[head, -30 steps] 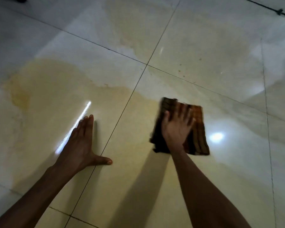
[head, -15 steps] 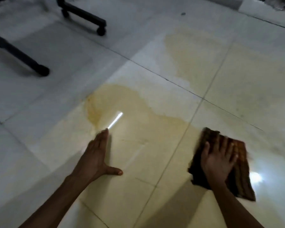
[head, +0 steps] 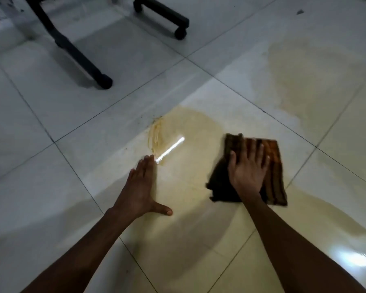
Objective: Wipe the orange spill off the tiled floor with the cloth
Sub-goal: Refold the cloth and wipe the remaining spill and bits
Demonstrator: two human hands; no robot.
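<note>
While right hand (head: pixel 248 170) presses cloth (head: pixel 272 166), spill (head: pixel 190 127) remains

The folded cloth (head: pixel 273 166) shows dark brown and orange stripes. The thin liquid spill (head: pixel 190 127) is pale yellowish orange on glossy white floor tiles (head: pixel 51 106) with dark grout lines. The wheeled chair legs (head: pixel 72 45) are black.

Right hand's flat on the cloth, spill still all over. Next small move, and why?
Probably slide the cloth left under the right hand, toward the darker orange streaks just beyond the left hand. That patch looks the most concentrated, lies beside the cloth, and still looks unwiped. The left hand rests flat on the floor as a brace, so it may need to shift aside.
</note>
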